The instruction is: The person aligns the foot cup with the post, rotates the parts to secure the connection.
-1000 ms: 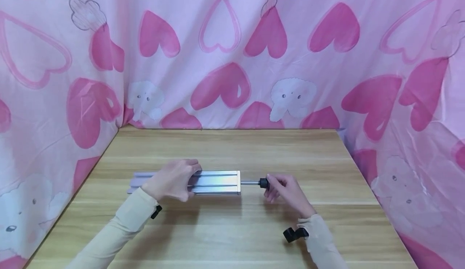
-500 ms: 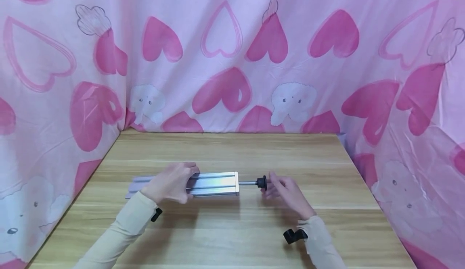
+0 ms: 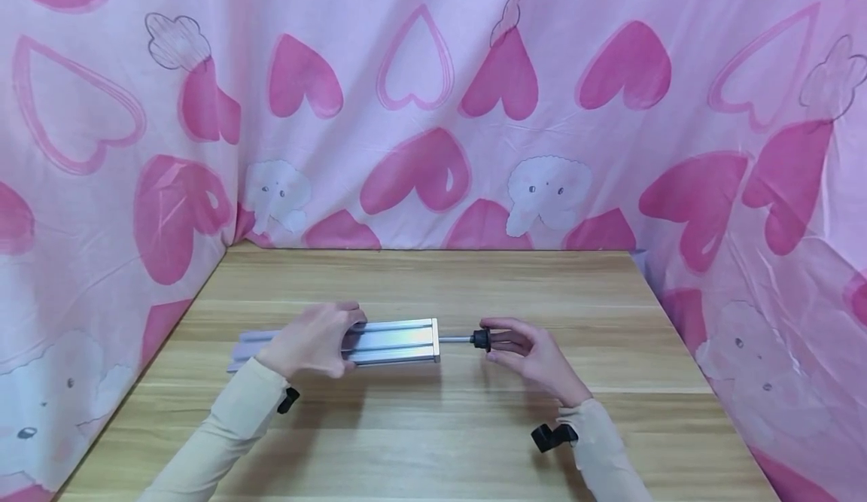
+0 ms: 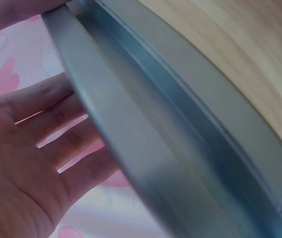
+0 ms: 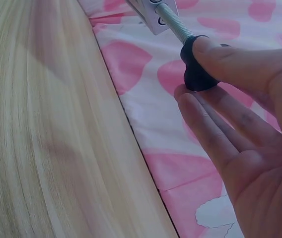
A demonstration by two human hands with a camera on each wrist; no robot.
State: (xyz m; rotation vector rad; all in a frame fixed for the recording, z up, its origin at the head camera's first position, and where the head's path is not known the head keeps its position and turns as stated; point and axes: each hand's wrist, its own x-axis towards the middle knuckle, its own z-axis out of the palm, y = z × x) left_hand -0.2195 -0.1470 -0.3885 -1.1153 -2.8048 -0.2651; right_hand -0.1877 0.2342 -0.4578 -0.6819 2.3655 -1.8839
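Note:
A silver aluminium profile (image 3: 400, 342) with lengthwise grooves lies sideways, held over the table. My left hand (image 3: 313, 342) grips it across its width from above, thumb on the near side and fingers over the far side. Close up in the left wrist view, a grooved face of the profile (image 4: 146, 114) hides the fingertips. From the end plate (image 5: 149, 15) a threaded rod (image 5: 176, 22) sticks out to the right. On its tip sits a lobed black knob (image 5: 198, 67). My right hand (image 3: 535, 351) pinches this knob, thumb and spread fingers around its rim.
A wood-grain table (image 3: 420, 442) spreads beneath both hands. Pink heart-print cloth (image 3: 413, 126) hangs behind it and along both sides. Black wrist mounts (image 3: 554, 437) stick out at the sleeves.
My right fingers came off the knob, shifted behind it, then spread around it again. The knob shows turned. Profile and left hand have moved slightly left.

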